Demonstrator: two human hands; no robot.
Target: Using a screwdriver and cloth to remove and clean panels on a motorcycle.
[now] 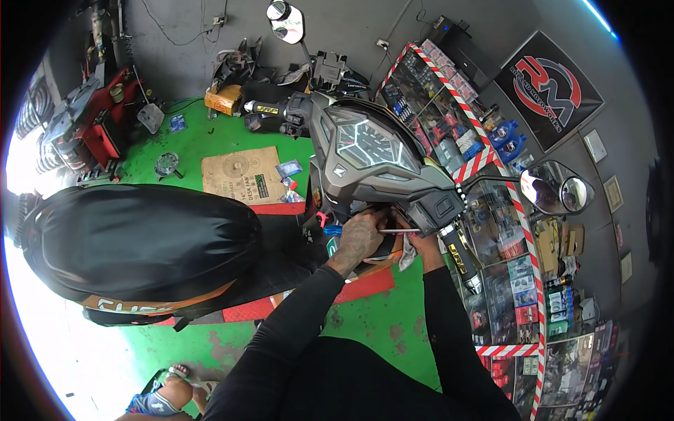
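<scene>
A motor scooter (351, 184) stands across my front, its lit dash facing up. My left hand (359, 242) is closed just below the front cowl, its fingertips partly hidden under the panel. A thin metal shaft (400, 231) sticks out from it to the right, in line with a blue handle (333, 230) on its other side; together they look like a screwdriver. My right hand (425, 245) is at the shaft's far end, below the right handlebar grip (460, 256). Its fingers are mostly hidden by the switch housing. A whitish cloth (407, 254) hangs beside it.
The black seat (140, 245) fills the left. Glass display cases (498, 242) edged in red-white tape run close on the right. A mirror (558, 188) juts out there. Flattened cardboard (239, 174) lies on the green floor. A person's leg (177, 389) shows at lower left.
</scene>
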